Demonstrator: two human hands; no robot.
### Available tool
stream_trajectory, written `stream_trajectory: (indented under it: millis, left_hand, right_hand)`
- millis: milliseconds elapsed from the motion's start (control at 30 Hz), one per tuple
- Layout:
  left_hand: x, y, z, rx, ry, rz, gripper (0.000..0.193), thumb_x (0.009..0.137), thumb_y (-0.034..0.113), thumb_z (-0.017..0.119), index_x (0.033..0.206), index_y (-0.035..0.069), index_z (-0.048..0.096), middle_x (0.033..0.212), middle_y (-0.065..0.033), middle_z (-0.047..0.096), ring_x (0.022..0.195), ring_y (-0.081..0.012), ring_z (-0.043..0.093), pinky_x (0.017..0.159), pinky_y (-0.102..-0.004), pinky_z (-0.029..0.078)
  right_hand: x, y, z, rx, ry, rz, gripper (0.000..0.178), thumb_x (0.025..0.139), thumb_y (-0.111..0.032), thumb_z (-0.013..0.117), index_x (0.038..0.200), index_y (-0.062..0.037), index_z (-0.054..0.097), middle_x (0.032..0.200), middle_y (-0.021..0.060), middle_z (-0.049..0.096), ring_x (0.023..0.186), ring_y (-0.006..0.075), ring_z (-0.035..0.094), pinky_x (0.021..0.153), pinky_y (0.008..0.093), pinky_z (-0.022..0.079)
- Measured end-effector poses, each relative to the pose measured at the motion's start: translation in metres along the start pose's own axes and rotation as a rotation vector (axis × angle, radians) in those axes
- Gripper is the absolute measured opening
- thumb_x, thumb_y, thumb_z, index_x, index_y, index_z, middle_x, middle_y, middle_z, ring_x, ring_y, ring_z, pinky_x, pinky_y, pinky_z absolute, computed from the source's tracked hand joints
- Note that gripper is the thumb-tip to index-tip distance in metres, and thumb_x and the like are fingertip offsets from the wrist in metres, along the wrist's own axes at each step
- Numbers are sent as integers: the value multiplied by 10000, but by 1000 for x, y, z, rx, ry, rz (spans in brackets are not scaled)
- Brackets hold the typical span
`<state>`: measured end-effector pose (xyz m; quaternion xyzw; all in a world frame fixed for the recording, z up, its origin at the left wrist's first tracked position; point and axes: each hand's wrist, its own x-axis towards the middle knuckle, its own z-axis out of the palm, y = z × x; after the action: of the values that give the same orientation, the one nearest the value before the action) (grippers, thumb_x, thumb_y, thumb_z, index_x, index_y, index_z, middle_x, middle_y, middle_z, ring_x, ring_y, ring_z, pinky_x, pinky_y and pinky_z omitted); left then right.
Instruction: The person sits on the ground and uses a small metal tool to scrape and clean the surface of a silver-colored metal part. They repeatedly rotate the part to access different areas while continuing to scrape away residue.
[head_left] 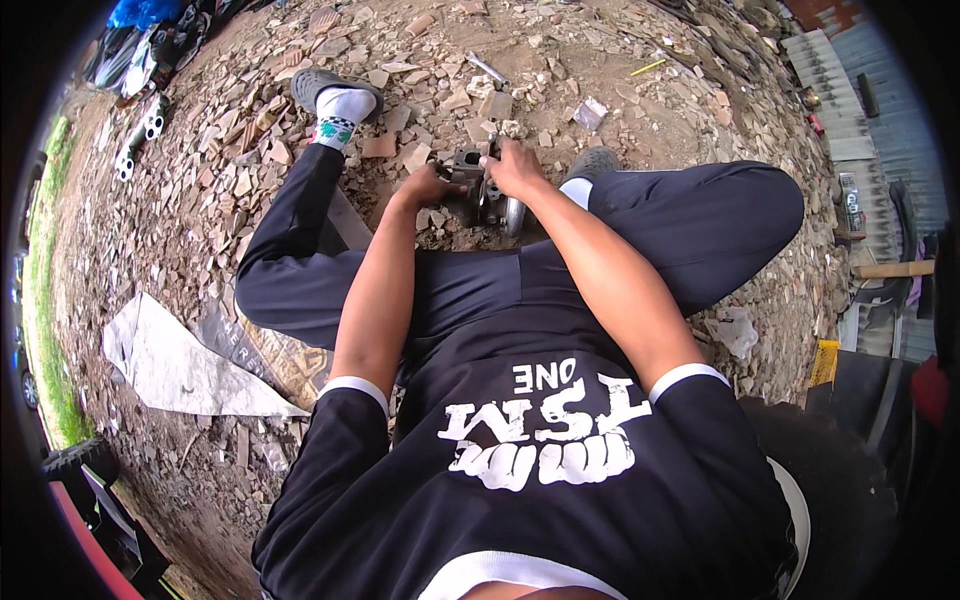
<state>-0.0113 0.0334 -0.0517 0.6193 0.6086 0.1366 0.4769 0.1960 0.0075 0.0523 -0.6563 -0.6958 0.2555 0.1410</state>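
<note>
Between my bent legs, low over the rubble, is a dark metal machine part that looks like a turbocharger, with a rounded silver housing on its right side. My left hand is closed on its left side, fingers pointing inward. At its upper right, my right hand grips it with the fingers curled over the far edge. Both hands hide parts of it, and I cannot make out whether a small tool is also in the fingers. A metal wrench lies on the ground beyond the hands.
Broken tile and stones cover the ground. A yellow stick and a crumpled plastic wrapper lie ahead. To the left are a white sheet and a silver metal part with round holes. Corrugated sheets stand right.
</note>
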Motion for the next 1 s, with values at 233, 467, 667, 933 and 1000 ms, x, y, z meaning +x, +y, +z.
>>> stream_trajectory:
  millis: [233,467,667,933,1000]
  left_hand:
    - [-12,23,-1,42,-1,2,701,650,425,876,1155,-7,654,1053,-193,704,964,-275,685,831,-383,528]
    - [-24,35,-4,73,13,-29,726,657,433,871,1165,-28,634,1073,-203,696,985,-289,679,844,-391,529]
    - [3,5,2,147,35,24,747,616,470,877,1110,-41,649,1013,-200,709,885,-299,697,774,-400,543]
    - [-9,18,2,4,20,-23,743,596,462,880,1092,-40,650,961,-181,713,838,-282,697,747,-394,548]
    - [-3,10,4,4,22,-28,720,597,435,875,1089,-39,649,966,-185,712,842,-280,698,741,-391,549]
  right_hand:
    - [10,19,17,98,117,-42,294,929,-273,627,1022,4,602,846,177,703,814,308,704,741,429,525]
    - [-2,-4,-45,207,246,-144,344,951,-295,599,1138,-8,571,1017,228,687,967,356,675,849,449,509]
    - [-32,-32,-29,7,-98,-436,529,908,-245,616,1272,118,492,1166,325,606,1093,415,616,975,438,477]
    - [-34,-17,-14,29,-38,-601,348,879,-176,641,1103,73,548,1024,318,626,996,463,611,856,466,496]
    - [-36,-19,-11,29,-50,-627,296,866,-165,653,1032,55,544,974,304,628,970,465,608,826,480,491]
